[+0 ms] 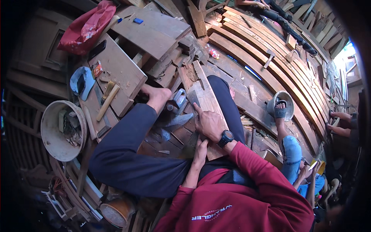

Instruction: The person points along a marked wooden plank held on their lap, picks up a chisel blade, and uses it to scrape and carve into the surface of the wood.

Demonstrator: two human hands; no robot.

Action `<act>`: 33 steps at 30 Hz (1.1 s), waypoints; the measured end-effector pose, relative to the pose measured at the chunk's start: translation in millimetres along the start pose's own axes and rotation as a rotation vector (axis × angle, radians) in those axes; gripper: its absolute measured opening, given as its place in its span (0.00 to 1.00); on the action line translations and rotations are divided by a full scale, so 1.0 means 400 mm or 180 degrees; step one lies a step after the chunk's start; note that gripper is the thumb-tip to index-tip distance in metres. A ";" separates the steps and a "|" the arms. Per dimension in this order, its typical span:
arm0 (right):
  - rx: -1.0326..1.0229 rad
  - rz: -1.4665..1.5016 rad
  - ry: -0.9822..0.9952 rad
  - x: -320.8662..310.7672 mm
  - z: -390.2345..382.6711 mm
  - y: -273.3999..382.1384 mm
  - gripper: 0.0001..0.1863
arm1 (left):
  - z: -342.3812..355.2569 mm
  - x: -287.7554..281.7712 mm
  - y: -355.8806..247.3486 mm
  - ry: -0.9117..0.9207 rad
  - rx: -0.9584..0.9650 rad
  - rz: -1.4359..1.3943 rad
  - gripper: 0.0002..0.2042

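A pale wooden board (pixel 213 101) slants across my lap, its far end rough and hollowed. My right hand (pixel 210 123), wearing a black watch, is closed over the board, with the index finger stretched along a flat steel blade (pixel 192 96) that looks like a wide chisel's. Its handle is hidden under the hand. Nearer to me, my left hand (pixel 199 152) is closed by the board's left edge, thumb pointing away. What it grips is hidden. Beyond the board's left edge, near my bare foot, stands a clear bottle (pixel 178 98).
On boards at left lie a wooden-handled tool (pixel 108 102), a blue cap (pixel 82 82) and a phone (pixel 97 50). A bucket of scraps (pixel 63 130) stands lower left. Long curved beams (pixel 266 42) carry a hammer (pixel 269 58). A co-worker's sandalled foot (pixel 280 110) rests at a bucket (pixel 288 101), right.
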State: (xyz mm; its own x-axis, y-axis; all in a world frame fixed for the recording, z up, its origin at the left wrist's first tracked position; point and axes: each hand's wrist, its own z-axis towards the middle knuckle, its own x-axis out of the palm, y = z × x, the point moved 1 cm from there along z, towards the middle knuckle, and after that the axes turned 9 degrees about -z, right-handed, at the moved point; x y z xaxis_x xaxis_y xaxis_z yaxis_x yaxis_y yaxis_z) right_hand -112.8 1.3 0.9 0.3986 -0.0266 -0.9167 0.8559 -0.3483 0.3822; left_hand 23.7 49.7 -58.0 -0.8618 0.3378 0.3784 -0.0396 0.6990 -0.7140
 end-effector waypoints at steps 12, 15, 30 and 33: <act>0.0277 0.0288 0.0147 -0.138 -0.041 -0.038 0.24 | -0.021 0.027 0.000 -0.0119 0.0497 0.0095 0.25; 0.0493 0.0373 0.0127 -0.204 -0.091 -0.049 0.22 | -0.044 0.043 -0.049 -0.0042 0.0385 -0.0097 0.26; -0.0032 0.1082 -0.0296 -0.154 -0.167 -0.042 0.11 | -0.011 0.058 -0.025 0.0262 0.0171 -0.0155 0.26; -0.0113 0.1162 -0.0177 -0.115 -0.176 -0.065 0.13 | -0.012 0.057 -0.002 0.0223 0.0508 -0.0365 0.27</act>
State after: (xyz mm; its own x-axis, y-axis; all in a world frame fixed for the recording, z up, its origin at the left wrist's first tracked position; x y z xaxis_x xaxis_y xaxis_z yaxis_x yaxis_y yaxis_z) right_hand -130.2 77.4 41.3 0.6620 -0.1942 -0.7239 0.6720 -0.2738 0.6881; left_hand 6.6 59.9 -45.9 -0.8100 0.3085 0.4986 -0.2198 0.6286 -0.7460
